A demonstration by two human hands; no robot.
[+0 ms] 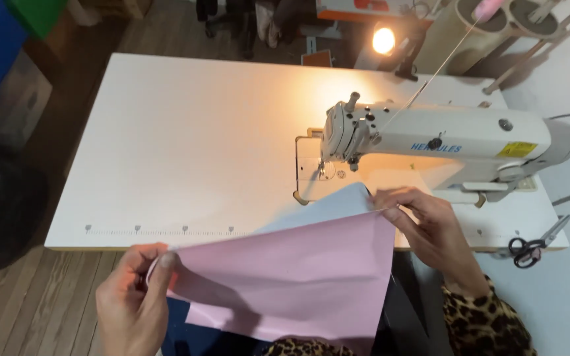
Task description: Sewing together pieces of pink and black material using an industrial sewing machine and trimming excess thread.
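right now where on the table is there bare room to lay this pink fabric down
The table lies bare left of the sewing machine, from the ruler marks back to the far edge. The right end is crowded: machine, then scissors at the corner.

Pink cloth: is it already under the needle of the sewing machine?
No: the pink cloth is held by both hands in front of the sewing machine, short of its needle.

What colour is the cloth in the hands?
The cloth is pink, seen best from the head camera.
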